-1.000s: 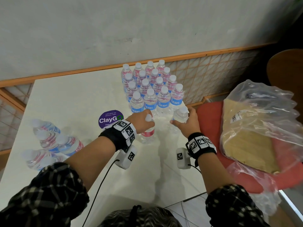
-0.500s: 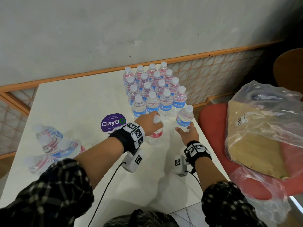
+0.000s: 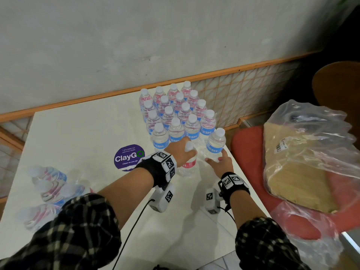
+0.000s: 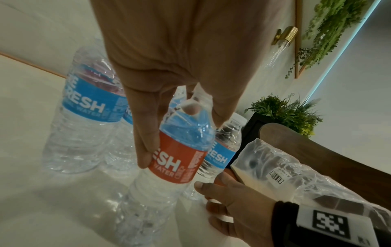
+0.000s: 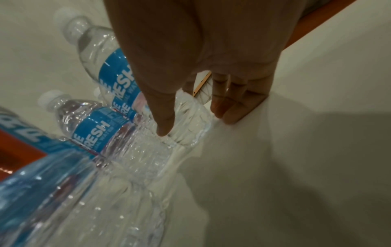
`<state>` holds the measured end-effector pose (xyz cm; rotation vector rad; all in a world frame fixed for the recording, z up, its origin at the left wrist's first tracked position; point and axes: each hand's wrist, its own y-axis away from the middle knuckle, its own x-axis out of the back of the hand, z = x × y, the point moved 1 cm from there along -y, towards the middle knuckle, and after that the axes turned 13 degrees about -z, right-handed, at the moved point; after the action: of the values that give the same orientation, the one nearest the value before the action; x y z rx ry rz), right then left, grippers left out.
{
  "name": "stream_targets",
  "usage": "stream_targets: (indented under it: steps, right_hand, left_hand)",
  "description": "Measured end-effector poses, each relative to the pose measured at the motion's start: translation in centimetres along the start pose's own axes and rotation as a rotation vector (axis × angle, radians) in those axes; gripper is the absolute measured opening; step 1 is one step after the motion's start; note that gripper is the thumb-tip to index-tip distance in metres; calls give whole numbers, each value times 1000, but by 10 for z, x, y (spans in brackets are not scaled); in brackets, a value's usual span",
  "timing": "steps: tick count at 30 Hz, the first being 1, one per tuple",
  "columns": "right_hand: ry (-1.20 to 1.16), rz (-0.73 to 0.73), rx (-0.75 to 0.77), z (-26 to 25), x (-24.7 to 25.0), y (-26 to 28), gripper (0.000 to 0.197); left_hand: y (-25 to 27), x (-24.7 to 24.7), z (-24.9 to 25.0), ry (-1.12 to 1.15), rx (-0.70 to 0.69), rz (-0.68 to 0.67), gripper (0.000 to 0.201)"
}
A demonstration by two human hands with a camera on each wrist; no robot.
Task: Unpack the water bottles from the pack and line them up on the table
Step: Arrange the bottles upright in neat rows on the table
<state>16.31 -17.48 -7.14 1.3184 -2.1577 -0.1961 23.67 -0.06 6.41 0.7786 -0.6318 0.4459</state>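
My left hand (image 3: 185, 152) grips a red-labelled water bottle (image 3: 188, 165) around its neck and shoulder; the bottle stands upright on the white table (image 3: 87, 129), just in front of a block of several upright bottles (image 3: 175, 115). In the left wrist view my left hand (image 4: 182, 138) has its thumb and fingers curled around this bottle (image 4: 175, 167). A blue-labelled bottle (image 3: 215, 145) stands at the right end of the front row. My right hand (image 3: 218, 160) lies open at its base, only the thumb touching it. The right wrist view shows my right hand (image 5: 196, 123) with fingers straight on the table beside that bottle (image 5: 118, 73).
The torn pack (image 3: 48, 190) with several bottles lying in plastic sits at the table's left. A purple ClayGo sticker (image 3: 129, 157) is left of my left wrist. The table's right edge runs close by the blue-labelled bottle. Beyond it a red seat (image 3: 247, 152) holds a plastic bag (image 3: 311, 149).
My right hand has let go of the blue-labelled bottle, which now stands at the right end of the front row, and slid down to its base. My left hand still holds the red-labelled bottle.
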Motion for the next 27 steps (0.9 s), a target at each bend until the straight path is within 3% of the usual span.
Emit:
stream_targets:
  steps: [8, 16, 22, 27]
  right_hand:
    - [73, -40, -31, 2, 8, -10, 71]
    - [82, -189, -53, 1, 22, -21, 68]
    - [180, -276, -26, 5, 27, -26, 72]
    - [187, -294, 9, 8, 30, -25, 71]
  left_hand:
    - [-4, -6, 4, 55, 16, 24, 47]
    - [-17, -4, 7, 84, 46, 2, 43]
    - [-18, 0, 15, 161, -16, -2, 70]
    - [-25, 2, 32, 128, -70, -32, 44]
